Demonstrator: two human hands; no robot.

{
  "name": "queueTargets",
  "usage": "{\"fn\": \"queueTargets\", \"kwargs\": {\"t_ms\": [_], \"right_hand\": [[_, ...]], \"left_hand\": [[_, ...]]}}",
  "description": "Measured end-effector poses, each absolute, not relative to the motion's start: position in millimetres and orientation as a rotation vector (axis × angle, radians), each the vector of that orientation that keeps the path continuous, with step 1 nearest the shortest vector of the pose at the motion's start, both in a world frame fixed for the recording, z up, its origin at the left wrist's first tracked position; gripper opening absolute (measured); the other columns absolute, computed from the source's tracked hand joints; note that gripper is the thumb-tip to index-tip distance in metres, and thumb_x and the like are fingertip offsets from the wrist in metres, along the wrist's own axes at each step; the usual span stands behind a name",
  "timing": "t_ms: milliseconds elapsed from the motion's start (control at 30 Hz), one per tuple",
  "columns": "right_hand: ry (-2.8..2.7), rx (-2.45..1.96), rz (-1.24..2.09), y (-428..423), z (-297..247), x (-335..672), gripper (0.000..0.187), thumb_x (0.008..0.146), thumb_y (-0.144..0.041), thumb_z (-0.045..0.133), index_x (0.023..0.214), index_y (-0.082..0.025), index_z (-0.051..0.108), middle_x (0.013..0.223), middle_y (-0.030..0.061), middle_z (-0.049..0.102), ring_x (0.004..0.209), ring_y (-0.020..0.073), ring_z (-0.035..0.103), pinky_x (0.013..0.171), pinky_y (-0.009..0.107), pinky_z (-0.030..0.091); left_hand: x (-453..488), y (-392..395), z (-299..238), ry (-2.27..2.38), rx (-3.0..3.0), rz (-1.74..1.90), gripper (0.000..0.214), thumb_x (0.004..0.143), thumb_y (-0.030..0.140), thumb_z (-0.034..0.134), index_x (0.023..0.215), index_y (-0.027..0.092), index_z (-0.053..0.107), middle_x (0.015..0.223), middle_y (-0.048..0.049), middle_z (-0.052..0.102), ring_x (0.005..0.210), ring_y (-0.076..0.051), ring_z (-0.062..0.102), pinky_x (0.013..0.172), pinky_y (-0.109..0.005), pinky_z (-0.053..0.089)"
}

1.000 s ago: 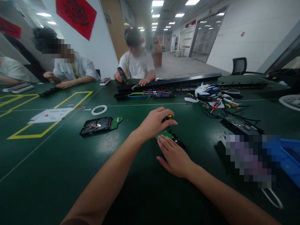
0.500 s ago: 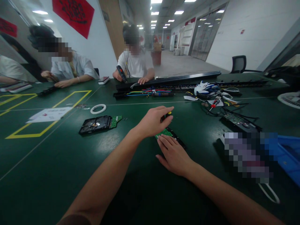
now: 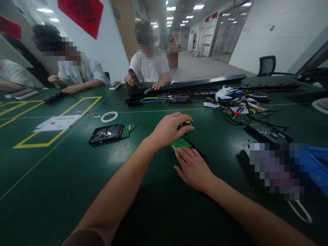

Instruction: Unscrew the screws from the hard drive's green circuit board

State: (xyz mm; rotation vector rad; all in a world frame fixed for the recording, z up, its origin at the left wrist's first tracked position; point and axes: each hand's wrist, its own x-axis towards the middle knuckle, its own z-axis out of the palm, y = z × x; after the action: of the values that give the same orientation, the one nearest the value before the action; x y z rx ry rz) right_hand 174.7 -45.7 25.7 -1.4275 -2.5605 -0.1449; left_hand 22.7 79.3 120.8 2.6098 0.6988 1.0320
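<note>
Between the thumb and forefinger of my left hand is a screwdriver with a yellow and black handle; its shaft does not show. The hand is just above the far end of a hard drive with a green circuit board facing up. My right hand lies over the near part of this drive, fingers flat and outstretched, covering much of it. Left of my hands, a second hard drive lies on the table with a green board sticking out at its right end.
A white ring and papers lie to the left. Cables, gloves and a red-handled screwdriver are at the right, near another drive and a blue bin. Across the table, a person holds a power screwdriver.
My left hand has shifted slightly, showing more of the screwdriver handle and the circuit board. My right hand still lies on the hard drive. The whole view has shifted a little.
</note>
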Motion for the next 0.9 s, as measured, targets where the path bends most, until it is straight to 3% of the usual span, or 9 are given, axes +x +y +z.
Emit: {"fn": "queueTargets", "kwargs": {"t_ms": [167,300,433,667,800,900], "right_hand": [[-2.562,-1.445,-0.159,-46.3,26.1,173.8,0.050,0.106,-0.037,0.051,0.145,-0.006,0.060,0.148,0.0214,0.060,0.135,0.0356,0.055,0.112,0.052,0.047],[-2.569,-1.423,-0.151,-45.9,25.0,175.1,0.051,0.106,-0.036,0.049,0.146,-0.005,0.058,0.147,0.0209,0.061,0.135,0.0358,0.055,0.112,0.053,0.046],[-2.563,-1.425,-0.163,-45.8,25.3,175.1,0.050,0.106,-0.035,0.050,0.145,-0.005,0.059,0.148,0.0211,0.061,0.135,0.0358,0.055,0.112,0.053,0.046],[-2.560,-1.421,-0.172,-45.7,25.1,174.0,0.049,0.106,-0.035,0.051,0.145,-0.006,0.060,0.147,0.0214,0.061,0.134,0.0352,0.055,0.113,0.052,0.045],[-2.535,-1.424,-0.173,-45.8,23.9,174.0,0.048,0.105,-0.034,0.051,0.144,-0.007,0.061,0.145,0.0213,0.063,0.132,0.0361,0.056,0.112,0.054,0.046],[-2.517,-1.398,-0.164,-46.1,23.4,174.5,0.046,0.104,-0.032,0.053,0.144,-0.009,0.061,0.144,0.0203,0.063,0.131,0.0353,0.057,0.113,0.053,0.047]], "left_hand": [[21.7,79.1,120.7,0.689,2.604,1.030,0.024,0.100,0.031,0.072,0.121,0.020,0.075,0.111,-0.0068,0.076,0.086,-0.016,0.069,0.081,-0.031,0.055],[20.7,78.5,120.4,0.657,2.602,1.055,0.031,0.104,0.021,0.061,0.132,0.016,0.071,0.119,-0.0100,0.075,0.095,-0.017,0.071,0.089,-0.033,0.056],[19.3,80.1,119.5,0.682,2.615,1.050,0.037,0.104,0.020,0.058,0.140,0.018,0.067,0.110,-0.0083,0.075,0.091,-0.017,0.070,0.088,-0.034,0.056],[20.1,85.5,117.0,0.805,2.647,1.084,0.028,0.101,0.032,0.070,0.126,0.020,0.075,0.107,-0.0078,0.074,0.094,-0.020,0.070,0.088,-0.034,0.056],[17.8,82.5,119.8,0.727,2.606,1.019,0.037,0.105,0.021,0.058,0.141,0.020,0.066,0.128,-0.0111,0.072,0.101,-0.019,0.071,0.094,-0.035,0.057],[17.2,80.2,121.8,0.689,2.550,0.995,0.040,0.104,0.014,0.056,0.142,0.019,0.066,0.124,-0.0103,0.073,0.094,-0.017,0.071,0.092,-0.034,0.058]]}}
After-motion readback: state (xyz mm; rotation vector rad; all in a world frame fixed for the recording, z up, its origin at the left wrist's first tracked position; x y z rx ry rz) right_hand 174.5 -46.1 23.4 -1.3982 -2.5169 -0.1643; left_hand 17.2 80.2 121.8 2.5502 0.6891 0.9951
